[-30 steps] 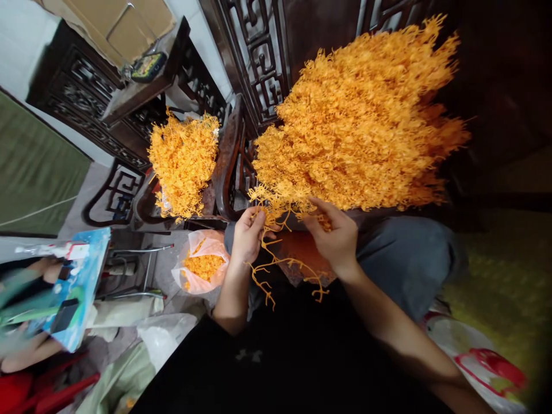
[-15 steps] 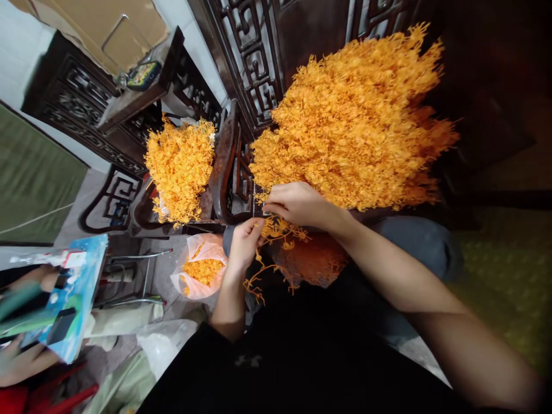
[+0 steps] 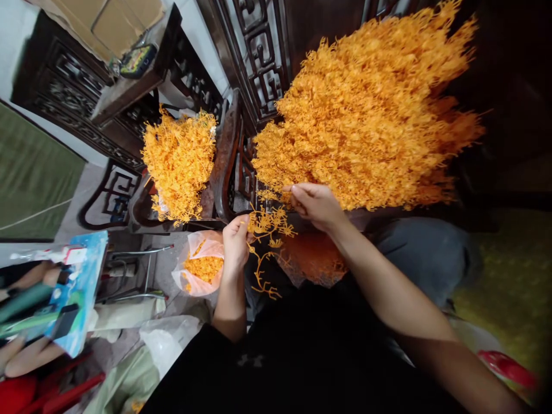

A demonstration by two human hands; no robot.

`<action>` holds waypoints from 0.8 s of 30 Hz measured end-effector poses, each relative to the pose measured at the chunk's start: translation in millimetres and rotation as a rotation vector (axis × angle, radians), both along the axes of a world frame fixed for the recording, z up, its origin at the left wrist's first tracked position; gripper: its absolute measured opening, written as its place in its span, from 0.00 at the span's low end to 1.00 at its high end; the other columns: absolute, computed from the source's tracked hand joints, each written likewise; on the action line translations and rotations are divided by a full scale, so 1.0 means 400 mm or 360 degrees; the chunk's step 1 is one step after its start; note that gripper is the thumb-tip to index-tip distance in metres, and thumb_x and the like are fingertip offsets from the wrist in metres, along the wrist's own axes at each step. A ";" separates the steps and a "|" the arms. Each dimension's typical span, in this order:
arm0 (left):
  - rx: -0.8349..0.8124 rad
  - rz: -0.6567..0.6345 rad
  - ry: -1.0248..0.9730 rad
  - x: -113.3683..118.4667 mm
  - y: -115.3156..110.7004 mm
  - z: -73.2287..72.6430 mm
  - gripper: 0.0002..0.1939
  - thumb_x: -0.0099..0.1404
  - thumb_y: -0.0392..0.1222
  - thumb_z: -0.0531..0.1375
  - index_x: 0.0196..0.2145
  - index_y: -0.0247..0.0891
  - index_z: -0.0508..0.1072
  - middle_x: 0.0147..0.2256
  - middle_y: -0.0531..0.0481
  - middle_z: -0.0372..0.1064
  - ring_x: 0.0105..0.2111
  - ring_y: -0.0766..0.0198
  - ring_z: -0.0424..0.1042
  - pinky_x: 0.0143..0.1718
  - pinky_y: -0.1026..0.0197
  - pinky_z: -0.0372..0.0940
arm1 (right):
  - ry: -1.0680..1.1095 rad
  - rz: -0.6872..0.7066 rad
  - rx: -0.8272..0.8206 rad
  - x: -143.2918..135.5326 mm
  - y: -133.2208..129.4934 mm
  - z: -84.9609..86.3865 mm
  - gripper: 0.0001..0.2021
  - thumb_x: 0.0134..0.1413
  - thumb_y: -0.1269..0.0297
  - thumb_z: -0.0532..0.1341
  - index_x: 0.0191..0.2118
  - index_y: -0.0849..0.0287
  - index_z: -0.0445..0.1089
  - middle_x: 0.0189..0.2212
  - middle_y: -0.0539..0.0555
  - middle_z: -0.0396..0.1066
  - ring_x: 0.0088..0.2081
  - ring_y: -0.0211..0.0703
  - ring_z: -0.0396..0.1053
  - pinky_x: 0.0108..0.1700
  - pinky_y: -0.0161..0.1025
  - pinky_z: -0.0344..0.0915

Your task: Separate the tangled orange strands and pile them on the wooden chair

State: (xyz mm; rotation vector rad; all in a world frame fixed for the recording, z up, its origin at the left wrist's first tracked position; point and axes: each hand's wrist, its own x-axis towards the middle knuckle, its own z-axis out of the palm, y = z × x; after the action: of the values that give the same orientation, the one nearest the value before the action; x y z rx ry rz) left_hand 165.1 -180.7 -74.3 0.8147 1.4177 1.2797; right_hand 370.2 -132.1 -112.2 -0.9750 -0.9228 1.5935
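My left hand (image 3: 236, 238) is closed, its thumb and fingers pinching an orange, thin-branched artificial-looking sprig (image 3: 269, 221). Loose twigs of the sprig hang down over my lap. My right hand (image 3: 318, 204) is at the front edge of a large heap of similar orange sprigs (image 3: 366, 115), fingers pinched together. Whether anything small is between those fingertips is hidden. The heap rests on a dark carved wooden seat. Below my hands, a reddish translucent plastic bag (image 3: 313, 256) lies by my lap.
A smaller orange heap (image 3: 179, 164) lies on a neighbouring carved chair to the left. On the floor, a pinkish bag (image 3: 202, 267) contains orange pieces. Another person's arms (image 3: 26, 299) are at the far left beside a blue printed sheet (image 3: 81, 293). A wooden armrest (image 3: 228, 155) separates the seats.
My right hand has moved right, away from my left hand, to the large heap's edge. The left has shifted slightly left with the sprig. The view has shifted a little.
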 end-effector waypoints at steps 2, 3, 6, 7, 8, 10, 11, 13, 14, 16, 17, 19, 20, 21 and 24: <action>0.0034 0.0039 0.0017 0.003 0.010 -0.009 0.20 0.51 0.53 0.74 0.30 0.34 0.77 0.19 0.59 0.63 0.16 0.77 0.53 0.18 0.71 0.48 | -0.0023 0.0009 0.0009 -0.012 -0.026 -0.003 0.30 0.55 0.32 0.64 0.41 0.58 0.76 0.19 0.45 0.57 0.18 0.30 0.49 0.19 0.32 0.43; 0.0052 0.0055 0.0032 0.004 0.013 -0.016 0.20 0.51 0.53 0.74 0.30 0.34 0.77 0.19 0.59 0.63 0.16 0.77 0.53 0.18 0.71 0.48 | -0.0090 0.0016 0.0048 -0.018 -0.036 -0.004 0.32 0.57 0.30 0.61 0.43 0.57 0.76 0.21 0.46 0.59 0.19 0.31 0.51 0.19 0.32 0.46; 0.0116 0.0066 0.0126 0.013 0.013 -0.036 0.19 0.56 0.55 0.72 0.31 0.35 0.77 0.19 0.59 0.62 0.17 0.76 0.53 0.19 0.70 0.49 | -0.0368 -0.0102 0.0267 -0.045 -0.056 -0.005 0.33 0.58 0.31 0.60 0.52 0.56 0.75 0.32 0.53 0.71 0.28 0.38 0.67 0.28 0.36 0.63; 0.0139 0.0067 0.0194 0.016 0.010 -0.040 0.19 0.58 0.55 0.70 0.31 0.35 0.78 0.20 0.58 0.63 0.18 0.75 0.54 0.20 0.70 0.50 | -0.0455 -0.0187 0.0336 -0.055 -0.058 -0.007 0.31 0.59 0.33 0.61 0.51 0.56 0.75 0.36 0.55 0.74 0.33 0.41 0.70 0.34 0.38 0.66; 0.0168 0.0075 0.0288 0.020 0.005 -0.043 0.18 0.61 0.56 0.69 0.32 0.35 0.78 0.21 0.57 0.64 0.19 0.74 0.56 0.21 0.69 0.52 | -0.0535 -0.0273 0.0374 -0.064 -0.058 -0.011 0.28 0.60 0.35 0.61 0.47 0.58 0.76 0.37 0.56 0.74 0.36 0.43 0.71 0.38 0.40 0.67; 0.0257 0.0139 0.0529 0.025 -0.004 -0.042 0.17 0.65 0.55 0.66 0.34 0.36 0.80 0.25 0.55 0.69 0.23 0.71 0.62 0.24 0.68 0.56 | -0.0647 -0.0431 0.0370 -0.080 -0.047 -0.023 0.24 0.63 0.40 0.60 0.36 0.59 0.76 0.32 0.55 0.74 0.36 0.43 0.70 0.42 0.40 0.66; 0.0307 0.0192 0.0636 0.027 -0.007 -0.040 0.17 0.66 0.55 0.65 0.35 0.36 0.80 0.26 0.54 0.70 0.25 0.70 0.64 0.26 0.68 0.58 | -0.0668 -0.0493 0.0332 -0.087 -0.039 -0.032 0.24 0.64 0.42 0.59 0.32 0.59 0.74 0.29 0.54 0.72 0.34 0.42 0.68 0.41 0.40 0.65; 0.0376 0.0289 0.0689 0.031 -0.004 -0.035 0.17 0.67 0.55 0.64 0.35 0.36 0.81 0.26 0.54 0.70 0.25 0.70 0.65 0.27 0.68 0.58 | -0.0632 -0.0604 0.0239 -0.099 -0.018 -0.052 0.23 0.65 0.44 0.58 0.30 0.59 0.74 0.26 0.52 0.70 0.32 0.41 0.67 0.39 0.39 0.63; 0.0387 0.0321 0.0631 0.033 0.002 -0.033 0.17 0.67 0.55 0.65 0.35 0.36 0.80 0.24 0.55 0.68 0.24 0.70 0.64 0.26 0.68 0.58 | -0.0589 -0.0659 0.0198 -0.106 -0.007 -0.063 0.23 0.65 0.45 0.58 0.30 0.59 0.74 0.26 0.52 0.70 0.32 0.41 0.67 0.38 0.39 0.63; 0.0391 0.0352 0.0418 0.037 0.020 -0.031 0.19 0.64 0.57 0.66 0.34 0.36 0.79 0.22 0.57 0.65 0.21 0.72 0.61 0.25 0.68 0.56 | -0.0493 -0.0751 0.0113 -0.117 0.015 -0.080 0.23 0.64 0.44 0.58 0.30 0.59 0.74 0.25 0.52 0.69 0.31 0.41 0.67 0.35 0.37 0.62; 0.0396 0.0350 0.0305 0.037 0.030 -0.030 0.19 0.62 0.57 0.68 0.33 0.35 0.78 0.21 0.57 0.65 0.21 0.73 0.60 0.25 0.68 0.56 | -0.0443 -0.0783 0.0074 -0.118 0.027 -0.087 0.23 0.63 0.43 0.58 0.30 0.59 0.73 0.24 0.51 0.68 0.30 0.40 0.66 0.33 0.37 0.61; 0.0415 0.0358 0.0122 0.031 0.045 -0.025 0.21 0.59 0.58 0.70 0.32 0.34 0.77 0.20 0.58 0.63 0.20 0.74 0.58 0.24 0.69 0.53 | -0.0291 -0.0868 -0.0003 -0.106 0.050 -0.099 0.25 0.61 0.39 0.59 0.30 0.58 0.71 0.21 0.49 0.63 0.25 0.37 0.62 0.27 0.35 0.57; 0.0425 0.0376 0.0047 0.024 0.049 -0.019 0.22 0.57 0.58 0.71 0.31 0.34 0.76 0.20 0.59 0.61 0.19 0.75 0.56 0.23 0.69 0.51 | -0.0170 -0.0932 -0.0046 -0.089 0.060 -0.102 0.26 0.60 0.36 0.60 0.31 0.58 0.69 0.19 0.46 0.60 0.22 0.35 0.59 0.24 0.35 0.54; 0.0433 0.0402 -0.0014 0.015 0.050 -0.013 0.22 0.56 0.58 0.73 0.31 0.34 0.75 0.19 0.60 0.60 0.18 0.76 0.54 0.21 0.69 0.49 | -0.0036 -0.1004 -0.0087 -0.067 0.070 -0.105 0.27 0.58 0.34 0.61 0.32 0.58 0.68 0.18 0.44 0.56 0.19 0.33 0.55 0.21 0.34 0.51; 0.0398 0.0459 -0.0146 -0.013 0.041 0.009 0.24 0.51 0.56 0.76 0.31 0.33 0.75 0.19 0.60 0.60 0.17 0.78 0.52 0.19 0.70 0.45 | 0.0288 -0.1130 -0.0153 0.009 0.077 -0.096 0.28 0.51 0.34 0.67 0.35 0.57 0.68 0.17 0.40 0.52 0.14 0.28 0.47 0.16 0.31 0.42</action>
State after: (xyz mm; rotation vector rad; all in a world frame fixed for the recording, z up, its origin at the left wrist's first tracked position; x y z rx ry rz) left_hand 159.9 -164.4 -70.8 0.7215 1.3520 1.7197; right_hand 373.6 -101.2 -150.8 -1.0513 -0.3120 1.0948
